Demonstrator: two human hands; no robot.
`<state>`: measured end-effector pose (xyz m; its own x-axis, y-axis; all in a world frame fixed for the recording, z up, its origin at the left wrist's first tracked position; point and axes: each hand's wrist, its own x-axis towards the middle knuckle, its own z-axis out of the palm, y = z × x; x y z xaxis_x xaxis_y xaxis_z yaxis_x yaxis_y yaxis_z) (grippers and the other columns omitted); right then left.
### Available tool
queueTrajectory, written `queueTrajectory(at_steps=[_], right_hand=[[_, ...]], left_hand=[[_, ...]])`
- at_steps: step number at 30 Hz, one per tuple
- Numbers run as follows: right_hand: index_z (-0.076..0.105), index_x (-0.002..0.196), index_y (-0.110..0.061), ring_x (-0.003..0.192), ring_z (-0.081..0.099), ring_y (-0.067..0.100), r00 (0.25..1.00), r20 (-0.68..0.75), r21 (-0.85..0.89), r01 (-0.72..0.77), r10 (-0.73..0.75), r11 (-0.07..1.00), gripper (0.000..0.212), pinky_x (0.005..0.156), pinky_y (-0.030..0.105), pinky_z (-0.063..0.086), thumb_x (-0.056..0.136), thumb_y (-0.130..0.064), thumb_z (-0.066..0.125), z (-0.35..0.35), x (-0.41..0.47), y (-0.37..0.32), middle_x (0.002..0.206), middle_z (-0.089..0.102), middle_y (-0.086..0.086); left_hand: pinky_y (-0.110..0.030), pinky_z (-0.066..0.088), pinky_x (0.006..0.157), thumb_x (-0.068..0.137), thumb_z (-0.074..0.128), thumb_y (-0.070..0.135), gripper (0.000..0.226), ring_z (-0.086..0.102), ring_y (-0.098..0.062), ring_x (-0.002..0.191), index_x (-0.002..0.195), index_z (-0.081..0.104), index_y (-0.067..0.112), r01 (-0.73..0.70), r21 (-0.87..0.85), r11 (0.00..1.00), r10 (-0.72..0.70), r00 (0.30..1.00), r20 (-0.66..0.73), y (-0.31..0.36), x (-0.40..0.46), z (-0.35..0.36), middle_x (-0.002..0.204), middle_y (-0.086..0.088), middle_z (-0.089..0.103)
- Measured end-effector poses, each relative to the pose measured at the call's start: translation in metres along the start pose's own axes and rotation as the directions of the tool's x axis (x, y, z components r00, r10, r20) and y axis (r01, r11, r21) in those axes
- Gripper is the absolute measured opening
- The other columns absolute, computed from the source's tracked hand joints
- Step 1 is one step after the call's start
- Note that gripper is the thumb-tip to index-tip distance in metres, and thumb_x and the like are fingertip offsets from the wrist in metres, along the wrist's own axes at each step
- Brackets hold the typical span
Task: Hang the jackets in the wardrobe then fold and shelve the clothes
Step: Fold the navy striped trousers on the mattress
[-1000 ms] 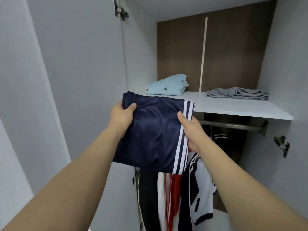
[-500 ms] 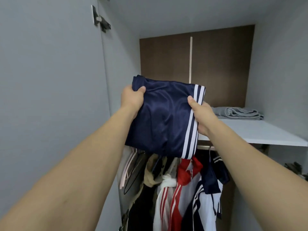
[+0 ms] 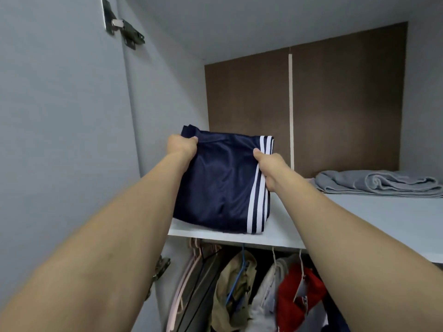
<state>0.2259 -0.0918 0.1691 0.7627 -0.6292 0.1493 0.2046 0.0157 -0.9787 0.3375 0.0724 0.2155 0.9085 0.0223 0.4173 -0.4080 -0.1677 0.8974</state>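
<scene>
shorts: a folded navy pair (image 3: 223, 185) with white side stripes, held tilted above the shelf (image 3: 359, 212), its lower folded edge at or just on the shelf's front left part; whether it already rests there i cannot tell for sure
left hand: the left hand (image 3: 181, 146) pinches the upper left corner of the shorts, fingers closed over the cloth with the thumb on top
right hand: the right hand (image 3: 269, 166) clamps the striped right edge, thumb on the front face and the other fingers hidden behind the cloth
how it handles: judging by the sheen and the soft sag between the two hands, the cloth is light, limp and slippery; the fold would likely slide open if one side were let go early
where to hold: the two top corners, as now, look right; a flat palm under the bundle would keep the layers together while it is laid down
step in hand: shelving the folded shorts; it seems close to done, with setting flat and letting go left
shelf surface: smooth, pale and level, with bare room between the shorts and a folded grey garment (image 3: 378, 184) lying well to the right of the shorts, near the back
room: a wardrobe with pale grey walls, a brown back panel behind the shelf, and a door hinge (image 3: 124, 29) high to the left of the shelf
below the shelf: jackets (image 3: 261, 295) hang on hangers, tan, white and red among them
</scene>
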Motion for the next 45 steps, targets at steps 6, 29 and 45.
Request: queueTrajectory(at_steps=[6,29,45], right_hand=[[0.053,0.119,-0.004,0.1,0.061,0.031,0.999,-0.035,-0.412,-0.04,0.028,0.91,0.03,0.088,0.037,0.051,0.098,-0.025,0.053,0.012,0.05,0.05,0.115,0.061,0.014],[0.038,0.143,-0.023,0.133,0.032,0.036,0.982,0.114,-0.878,0.03,0.148,0.478,0.055,0.115,0.048,0.022,0.09,-0.02,0.026,0.016,0.092,0.1,0.154,0.019,0.011],[0.051,0.108,-0.011,0.112,0.054,0.031,0.992,0.108,-0.581,0.015,0.06,0.813,0.017,0.087,0.036,0.041,0.096,-0.017,0.042,0.005,0.055,0.079,0.132,0.052,0.022]], left_hand=[[-0.036,0.045,0.102,0.097,0.06,0.018,0.037,0.057,-0.035,0.119,0.127,0.056,-0.004,0.091,0.395,0.914,-0.155,0.979,0.132,-0.074,0.032,0.037,0.127,-0.02,0.06],[-0.036,0.042,0.094,0.098,0.048,0.029,0.04,0.052,-0.033,0.12,0.132,0.049,0.008,-0.223,0.844,0.487,-0.137,0.935,0.327,-0.122,0.05,0.047,0.137,-0.014,0.052],[-0.048,0.026,0.113,0.101,0.015,0.049,0.058,0.027,-0.033,0.138,0.144,0.044,0.023,-0.454,0.708,0.54,-0.139,0.782,0.607,-0.102,-0.063,0.027,0.151,-0.01,0.036]])
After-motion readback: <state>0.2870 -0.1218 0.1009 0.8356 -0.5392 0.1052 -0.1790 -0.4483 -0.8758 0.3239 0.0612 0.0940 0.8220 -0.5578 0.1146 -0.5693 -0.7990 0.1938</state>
